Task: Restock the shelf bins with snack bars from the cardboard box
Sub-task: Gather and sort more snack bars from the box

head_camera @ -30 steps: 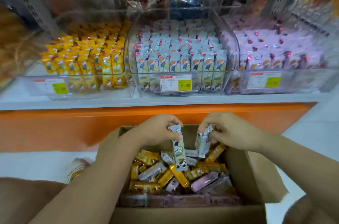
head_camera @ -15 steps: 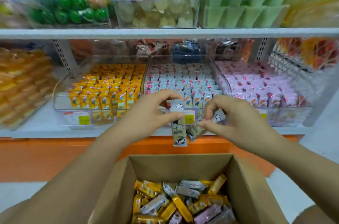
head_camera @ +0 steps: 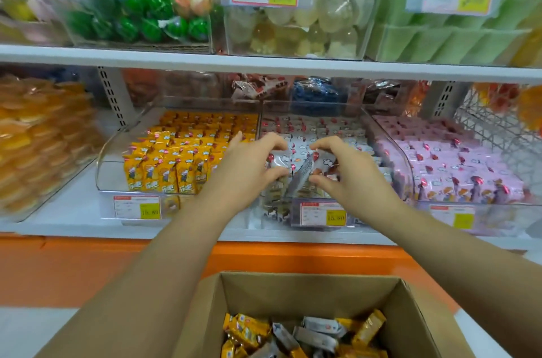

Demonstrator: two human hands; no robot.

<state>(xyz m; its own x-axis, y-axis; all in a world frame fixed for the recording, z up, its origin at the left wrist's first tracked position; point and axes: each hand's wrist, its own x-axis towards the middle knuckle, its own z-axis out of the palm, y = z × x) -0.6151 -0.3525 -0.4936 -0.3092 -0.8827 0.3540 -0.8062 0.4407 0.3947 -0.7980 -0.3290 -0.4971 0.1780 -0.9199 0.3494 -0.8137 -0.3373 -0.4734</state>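
While both of our arms are stretched out over the cardboard box [head_camera: 308, 290], our hands sit right above the front rows of the middle bin [head_camera: 311, 106] on the lower shelf [head_camera: 67, 219], the one packed with white-wrapped bars. Our left hand [head_camera: 249, 164] has thumb and fingers curled in a pinch on the top of a white snack bar [head_camera: 278, 165], which hangs roughly upright. Our right hand [head_camera: 349, 172] has the same sort of pinch on a second bar [head_camera: 306, 174], and that one is tilted, with its lower end pointing down and left toward the first. The two bars are just beside each other, but we honestly can't tell if they touch. The yellow bin [head_camera: 115, 152] sits to the left and the pink bin [head_camera: 406, 158] to the right, both full, and there's a price tag [head_camera: 322, 213] on the middle bin's front. The box is open at the bottom of the view, below the shelf edge, with a loose jumble of yellow and white bars [head_camera: 293, 334] inside. The upper shelf [head_camera: 264, 64] holds clear tubs of green and pale sweets — too blurry to say more.
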